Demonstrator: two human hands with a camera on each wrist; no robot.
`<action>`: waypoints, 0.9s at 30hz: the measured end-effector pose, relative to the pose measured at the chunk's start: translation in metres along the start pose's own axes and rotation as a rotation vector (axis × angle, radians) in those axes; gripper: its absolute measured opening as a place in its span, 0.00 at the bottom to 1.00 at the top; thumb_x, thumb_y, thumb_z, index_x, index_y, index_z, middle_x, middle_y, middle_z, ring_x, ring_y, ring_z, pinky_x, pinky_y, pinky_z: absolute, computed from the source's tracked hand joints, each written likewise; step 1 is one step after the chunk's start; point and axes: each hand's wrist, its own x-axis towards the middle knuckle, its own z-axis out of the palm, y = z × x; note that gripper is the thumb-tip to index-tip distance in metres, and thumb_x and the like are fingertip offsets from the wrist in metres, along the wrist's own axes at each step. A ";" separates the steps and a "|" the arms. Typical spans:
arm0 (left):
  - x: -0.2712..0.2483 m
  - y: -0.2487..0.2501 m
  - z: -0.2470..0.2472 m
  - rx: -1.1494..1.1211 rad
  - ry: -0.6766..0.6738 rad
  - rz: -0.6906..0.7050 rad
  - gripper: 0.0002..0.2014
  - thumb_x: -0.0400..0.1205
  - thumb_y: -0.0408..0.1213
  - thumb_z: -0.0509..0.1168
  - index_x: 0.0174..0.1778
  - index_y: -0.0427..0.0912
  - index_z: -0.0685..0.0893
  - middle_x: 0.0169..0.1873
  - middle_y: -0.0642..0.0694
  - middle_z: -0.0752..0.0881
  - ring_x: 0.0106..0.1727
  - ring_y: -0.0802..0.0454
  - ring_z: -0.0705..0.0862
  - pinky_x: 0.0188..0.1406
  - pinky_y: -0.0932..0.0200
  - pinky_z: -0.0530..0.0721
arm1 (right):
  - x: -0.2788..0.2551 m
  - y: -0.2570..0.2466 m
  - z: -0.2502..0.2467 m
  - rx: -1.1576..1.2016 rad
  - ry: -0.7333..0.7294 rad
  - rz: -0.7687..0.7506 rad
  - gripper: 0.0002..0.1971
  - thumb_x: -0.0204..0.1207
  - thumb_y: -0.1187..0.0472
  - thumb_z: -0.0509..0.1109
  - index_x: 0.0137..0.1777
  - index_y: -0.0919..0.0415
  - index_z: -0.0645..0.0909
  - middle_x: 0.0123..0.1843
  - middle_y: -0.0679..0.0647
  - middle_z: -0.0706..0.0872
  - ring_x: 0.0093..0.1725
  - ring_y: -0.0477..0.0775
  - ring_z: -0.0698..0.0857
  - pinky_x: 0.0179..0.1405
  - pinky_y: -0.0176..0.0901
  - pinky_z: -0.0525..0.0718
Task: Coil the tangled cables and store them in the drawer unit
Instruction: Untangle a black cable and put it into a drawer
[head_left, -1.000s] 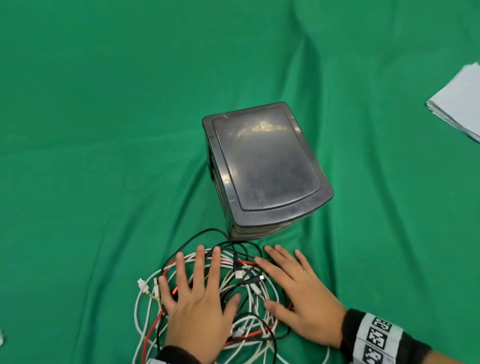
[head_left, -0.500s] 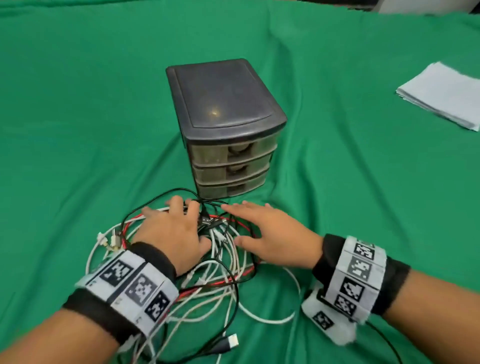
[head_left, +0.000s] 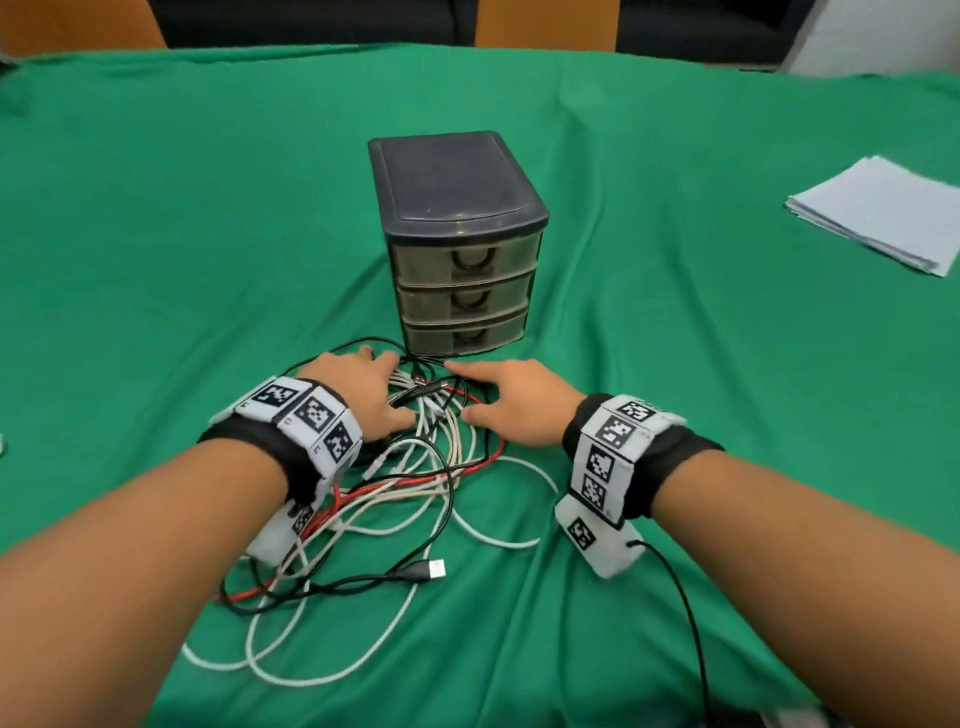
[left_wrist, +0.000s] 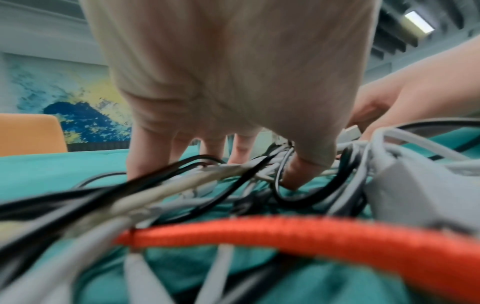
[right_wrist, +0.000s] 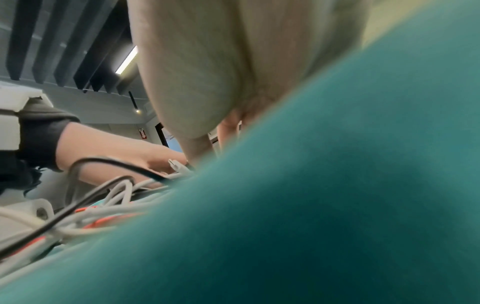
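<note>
A tangle of white, black and red cables (head_left: 415, 467) lies on the green cloth in front of a dark three-drawer unit (head_left: 460, 244), whose drawers are all closed. My left hand (head_left: 358, 389) rests flat on the far left part of the pile, fingers straight and spread (left_wrist: 182, 148). My right hand (head_left: 514, 400) lies flat on the pile's right edge, fingers stretched toward the unit. Neither hand grips a cable. In the left wrist view a red cable (left_wrist: 285, 232) crosses close to the lens. Cloth fills most of the right wrist view, with cables (right_wrist: 103, 197) at its left.
A stack of white paper (head_left: 878, 213) lies at the far right of the table. A black USB plug (head_left: 423, 570) sticks out of the pile toward me. The green cloth (head_left: 182, 234) is wrinkled around the unit. Orange chairs stand beyond the far edge.
My head has tipped back, so the view swung from above the unit to its front, showing my forearms. Both hands stay flat on the cable pile.
</note>
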 end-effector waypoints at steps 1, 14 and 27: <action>-0.001 0.001 -0.002 -0.001 0.001 -0.006 0.37 0.78 0.65 0.58 0.80 0.52 0.62 0.80 0.44 0.68 0.68 0.39 0.81 0.63 0.48 0.81 | 0.000 0.000 0.000 -0.003 0.001 -0.005 0.30 0.80 0.50 0.71 0.82 0.40 0.68 0.75 0.49 0.81 0.68 0.52 0.82 0.65 0.38 0.78; 0.006 0.003 -0.035 0.079 -0.128 0.009 0.41 0.69 0.68 0.71 0.75 0.54 0.69 0.64 0.46 0.84 0.62 0.43 0.82 0.54 0.58 0.78 | 0.001 0.012 0.000 -0.017 -0.055 -0.074 0.34 0.80 0.50 0.69 0.85 0.40 0.60 0.81 0.53 0.74 0.79 0.55 0.72 0.74 0.41 0.71; 0.012 -0.011 -0.042 0.083 -0.123 0.122 0.43 0.70 0.71 0.68 0.78 0.53 0.71 0.68 0.47 0.83 0.66 0.43 0.81 0.64 0.54 0.79 | -0.003 0.000 -0.006 -0.055 -0.076 0.014 0.35 0.80 0.48 0.70 0.85 0.39 0.60 0.80 0.51 0.75 0.77 0.56 0.74 0.73 0.39 0.72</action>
